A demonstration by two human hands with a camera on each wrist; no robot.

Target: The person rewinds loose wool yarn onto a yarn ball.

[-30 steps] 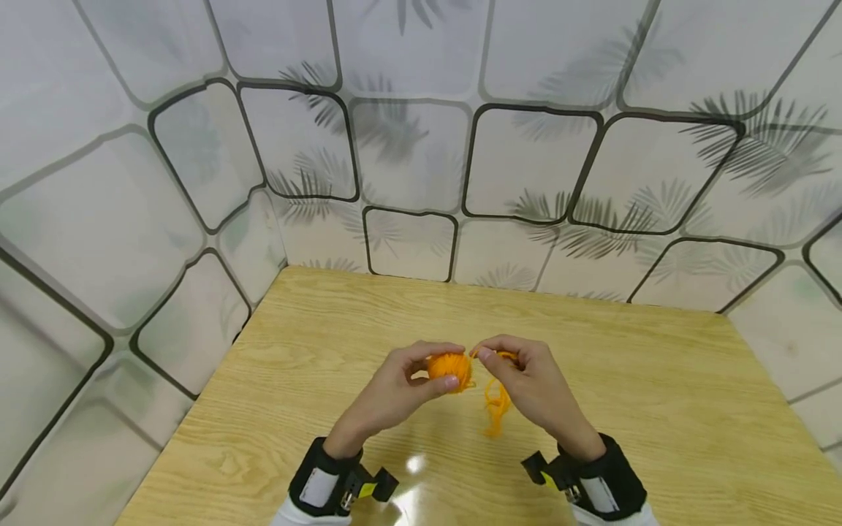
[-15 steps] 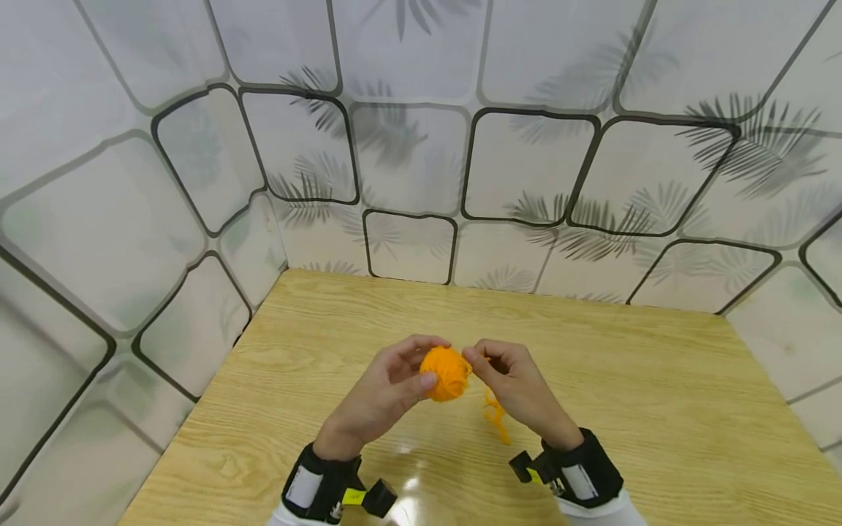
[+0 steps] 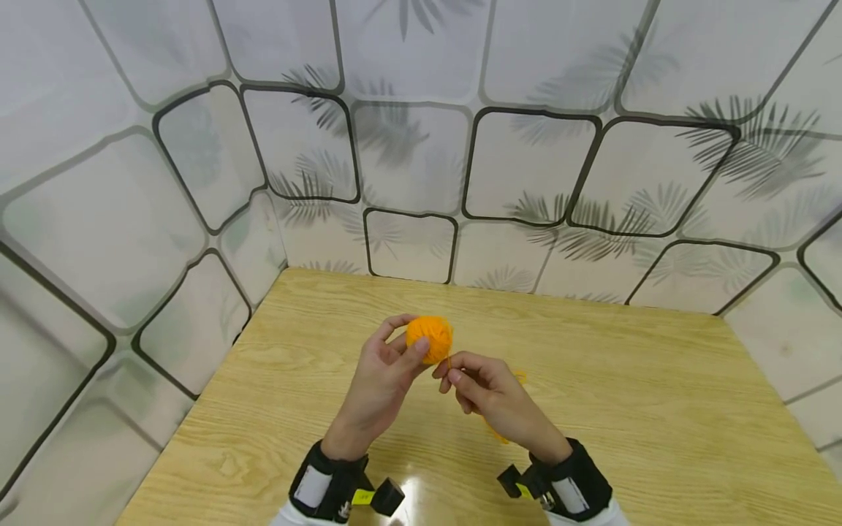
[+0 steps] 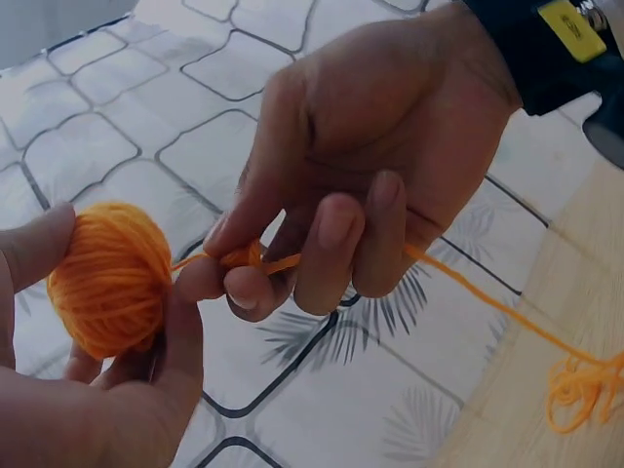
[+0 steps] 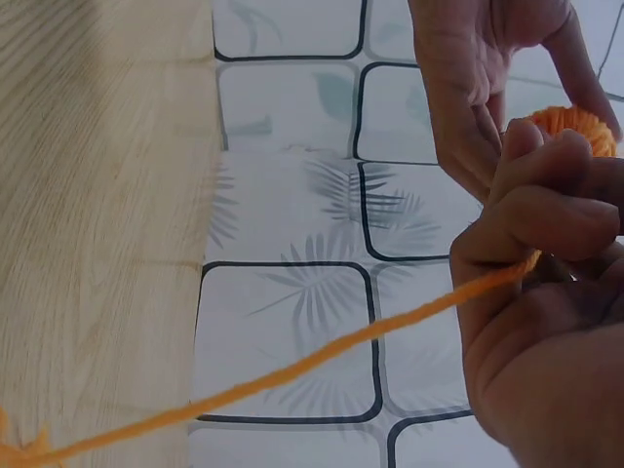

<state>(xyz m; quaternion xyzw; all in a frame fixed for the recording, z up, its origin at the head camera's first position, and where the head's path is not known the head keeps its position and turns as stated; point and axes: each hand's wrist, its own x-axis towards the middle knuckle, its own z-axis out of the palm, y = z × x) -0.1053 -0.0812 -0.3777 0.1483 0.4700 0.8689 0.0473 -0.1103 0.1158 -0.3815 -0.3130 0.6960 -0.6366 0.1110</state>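
From my station I see the wood-grain table (image 3: 625, 409) and, over it, short of its far edge, the left hand (image 3: 380, 383) and right hand (image 3: 495, 398). The left's curled fingers grip an orange yarn ball (image 3: 430, 339); the right's pinch its strand (image 5: 331, 347), which trails to loose yarn (image 4: 587, 378).

The sleeves (image 3: 293, 516) are white, and both wristbands (image 3: 337, 471) are black, each of them with a white patch (image 3: 312, 487), a yellow label (image 3: 362, 497) and a small black block (image 3: 388, 497)

Yarn ball (image 3: 434, 334) in left hand (image 3: 376, 383), right hand (image 3: 490, 394) beside, wall (image 3: 408, 157) behind table (image 3: 658, 409)
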